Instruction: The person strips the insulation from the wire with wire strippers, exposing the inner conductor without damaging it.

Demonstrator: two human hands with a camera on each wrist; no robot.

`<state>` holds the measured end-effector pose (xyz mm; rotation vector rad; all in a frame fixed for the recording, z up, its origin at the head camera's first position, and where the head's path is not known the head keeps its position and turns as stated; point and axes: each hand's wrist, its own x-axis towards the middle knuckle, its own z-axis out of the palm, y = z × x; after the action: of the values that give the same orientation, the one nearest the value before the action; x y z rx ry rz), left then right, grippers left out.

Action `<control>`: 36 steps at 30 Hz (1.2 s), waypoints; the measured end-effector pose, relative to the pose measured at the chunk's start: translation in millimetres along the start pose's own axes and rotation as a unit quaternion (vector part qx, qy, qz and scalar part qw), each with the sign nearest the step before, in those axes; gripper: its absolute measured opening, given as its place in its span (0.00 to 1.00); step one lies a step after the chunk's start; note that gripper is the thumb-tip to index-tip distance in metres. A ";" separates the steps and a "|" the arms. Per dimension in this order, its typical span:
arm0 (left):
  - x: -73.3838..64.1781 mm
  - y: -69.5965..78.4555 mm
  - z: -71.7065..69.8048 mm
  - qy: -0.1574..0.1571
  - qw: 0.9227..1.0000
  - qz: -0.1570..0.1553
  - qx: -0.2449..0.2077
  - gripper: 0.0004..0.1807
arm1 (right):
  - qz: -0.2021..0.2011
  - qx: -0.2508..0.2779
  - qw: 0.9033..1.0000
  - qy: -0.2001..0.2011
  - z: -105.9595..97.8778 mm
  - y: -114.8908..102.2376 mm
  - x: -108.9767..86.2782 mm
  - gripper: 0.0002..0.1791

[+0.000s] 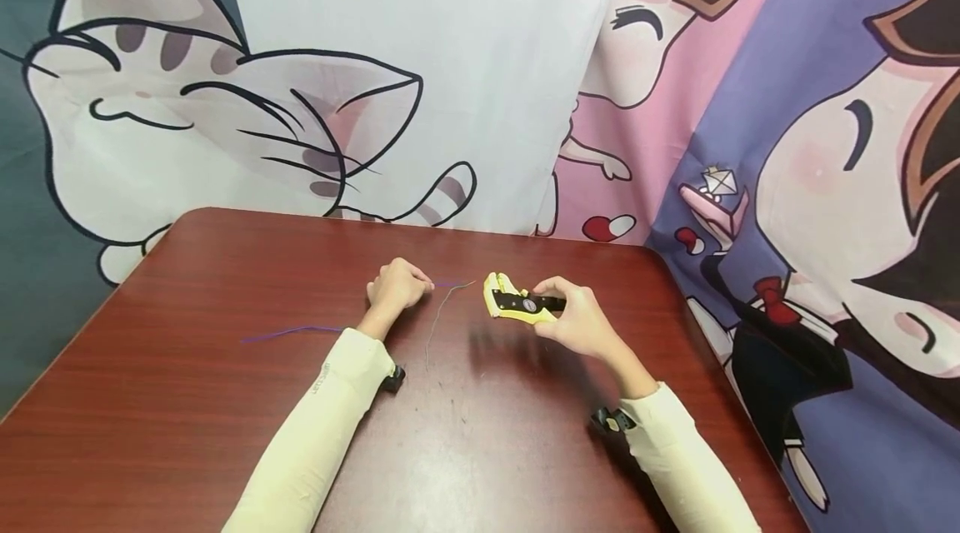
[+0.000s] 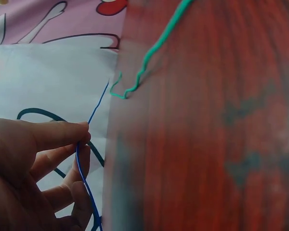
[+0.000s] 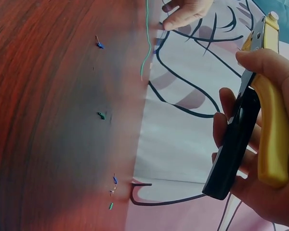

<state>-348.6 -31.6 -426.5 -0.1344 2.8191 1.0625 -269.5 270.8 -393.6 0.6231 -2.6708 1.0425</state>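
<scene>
While scraps (image 3: 101, 116) on the counter (image 1: 480, 450) suggest that some stripping is done, the blue wire (image 2: 95, 110), pinched in the narrow grip of the left hand (image 1: 397, 285) over the counter, apparently awaits the wire stripper (image 1: 521, 303) held apart by the right hand (image 1: 577, 321).

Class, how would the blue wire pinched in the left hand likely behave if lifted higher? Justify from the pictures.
The blue wire is probably light, being so thin. Its long end would likely sag, given its curve; the short tip may stay stiff, standing nearly straight beyond the left hand.
</scene>
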 end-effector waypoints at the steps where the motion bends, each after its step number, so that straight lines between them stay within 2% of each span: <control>1: 0.8 0.4 0.4 0.001 1.000 -0.001 0.002 0.04 | 0.001 -0.001 1.000 0.000 -0.2 0.1 0.6 0.24; 9: 1.4 -1.0 6.0 -0.010 1.000 -0.011 0.016 0.02 | 0.008 0.010 1.000 -0.006 -0.2 -2.4 -3.3 0.23; 15: 0.8 -1.2 1.6 -0.012 1.000 0.001 0.014 0.04 | 0.020 0.058 0.998 -0.010 -1.9 -9.4 -6.1 0.22; 21: -3.6 -1.9 -20.0 -0.020 0.999 0.037 -0.008 0.11 | 0.020 0.069 0.997 -0.007 -5.5 -13.0 -7.1 0.21; 26: -7.3 -11.3 -46.0 -0.041 0.997 0.068 -0.020 0.17 | 0.028 0.073 0.997 -0.008 -6.1 -13.5 -7.4 0.20; 29: -8.9 -19.2 -60.8 -0.062 0.994 0.090 -0.022 0.21 | 0.031 0.071 0.997 -0.011 -12.5 -33.2 -8.6 0.19; 33: -13.9 -33.9 -72.5 -0.106 0.984 0.137 -0.034 0.20 | 0.044 0.072 0.996 -0.015 -12.2 -40.9 -11.4 0.20; 36: -19.6 -45.9 -77.2 -0.143 0.974 0.169 -0.044 0.18 | 0.052 0.080 0.995 -0.018 -3.1 -22.6 -12.3 0.22</control>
<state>-330.1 -116.3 -395.9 0.4690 2.5872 1.1613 -248.1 261.8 -382.1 0.5414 -2.6946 1.2958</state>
